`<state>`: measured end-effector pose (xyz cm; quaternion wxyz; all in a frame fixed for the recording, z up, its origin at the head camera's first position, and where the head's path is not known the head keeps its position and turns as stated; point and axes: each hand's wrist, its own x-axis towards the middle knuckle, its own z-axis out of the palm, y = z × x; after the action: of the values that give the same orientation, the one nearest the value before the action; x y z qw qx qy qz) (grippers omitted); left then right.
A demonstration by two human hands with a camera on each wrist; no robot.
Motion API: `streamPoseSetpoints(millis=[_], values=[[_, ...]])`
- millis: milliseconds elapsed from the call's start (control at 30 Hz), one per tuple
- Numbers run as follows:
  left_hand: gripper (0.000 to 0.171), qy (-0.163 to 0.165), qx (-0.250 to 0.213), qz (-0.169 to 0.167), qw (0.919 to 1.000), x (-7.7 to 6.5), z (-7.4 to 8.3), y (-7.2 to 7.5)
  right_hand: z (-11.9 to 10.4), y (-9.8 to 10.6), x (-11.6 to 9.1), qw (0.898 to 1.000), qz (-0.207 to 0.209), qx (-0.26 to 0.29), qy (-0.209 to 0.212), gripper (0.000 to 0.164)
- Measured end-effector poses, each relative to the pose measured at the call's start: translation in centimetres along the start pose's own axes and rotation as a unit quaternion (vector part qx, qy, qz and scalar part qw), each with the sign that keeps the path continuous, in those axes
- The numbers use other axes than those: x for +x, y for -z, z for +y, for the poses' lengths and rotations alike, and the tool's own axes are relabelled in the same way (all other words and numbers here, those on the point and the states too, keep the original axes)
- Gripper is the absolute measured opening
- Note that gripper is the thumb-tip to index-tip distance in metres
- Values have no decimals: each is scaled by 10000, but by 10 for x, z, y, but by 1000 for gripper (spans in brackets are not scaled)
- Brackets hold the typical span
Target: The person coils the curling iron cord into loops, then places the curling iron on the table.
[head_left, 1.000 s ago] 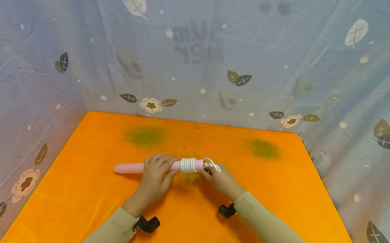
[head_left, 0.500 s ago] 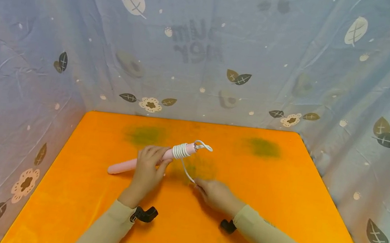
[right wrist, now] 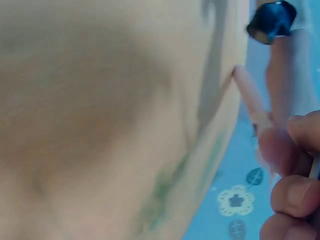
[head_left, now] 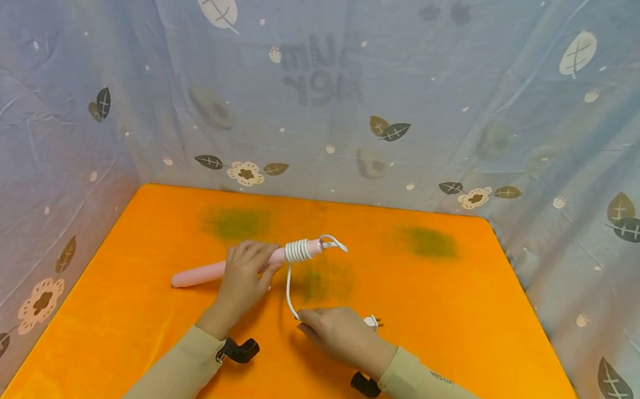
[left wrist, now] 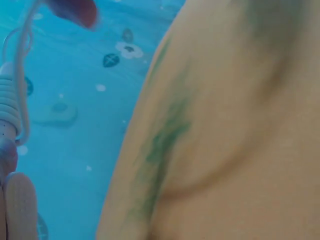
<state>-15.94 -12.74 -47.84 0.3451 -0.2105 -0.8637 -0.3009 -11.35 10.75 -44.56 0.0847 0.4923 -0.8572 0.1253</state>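
My left hand [head_left: 242, 283] grips a slim pink hair iron [head_left: 199, 274] around its middle, held slantwise with its cord end up to the right. White cord is wound in several coils [head_left: 298, 250] near that end, and a small loop stands out past the tip. A length of loose cord [head_left: 289, 288] runs down from the coils to my right hand [head_left: 349, 334], which pinches it between thumb and fingers. Beyond that hand's knuckles the white plug [head_left: 371, 322] sticks out with its prongs to the right. The left wrist view shows the coils [left wrist: 7, 100] close up at its edge.
An orange cloth-covered table [head_left: 451, 293] with greenish smudges lies beneath both hands. Patterned blue-grey curtains [head_left: 332, 95] hang behind it and on both sides. Black wrist mounts [head_left: 240, 350] sit at the cuffs of both sleeves.
My right hand has left the iron's end and drawn the cord down toward me, unwinding a length. The plug has come into view. The iron's cord end has swung up and left.
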Motion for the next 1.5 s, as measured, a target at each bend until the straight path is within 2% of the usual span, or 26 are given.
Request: streamPoseSetpoints(millis=[133,233,500,667,867,1000,1333,1500], values=[[41,-198,101,-30,9997,-5,-4,-5,-6,8,3,9996,211,-57,177,15],[38,-359,163,-204,9990,-9,-5,-9,-8,14,5,9986,376,-161,348,14],[33,-644,257,-1261,9896,-23,-3,-16,-4,33,12,9939,676,-602,633,11],[31,-657,118,-1627,9844,-30,3,-18,2,43,16,9913,844,-760,668,15],[31,-579,122,-1871,9806,-34,7,-16,10,56,20,9896,961,-887,602,22],[31,-675,113,-2018,9770,-36,7,-15,16,63,22,9879,986,-1038,590,24],[29,-696,59,-2507,9655,-42,13,-7,36,66,27,9907,1055,-665,549,16],[26,-650,55,-2647,9621,-43,16,-5,52,66,27,9930,1054,-416,337,14]])
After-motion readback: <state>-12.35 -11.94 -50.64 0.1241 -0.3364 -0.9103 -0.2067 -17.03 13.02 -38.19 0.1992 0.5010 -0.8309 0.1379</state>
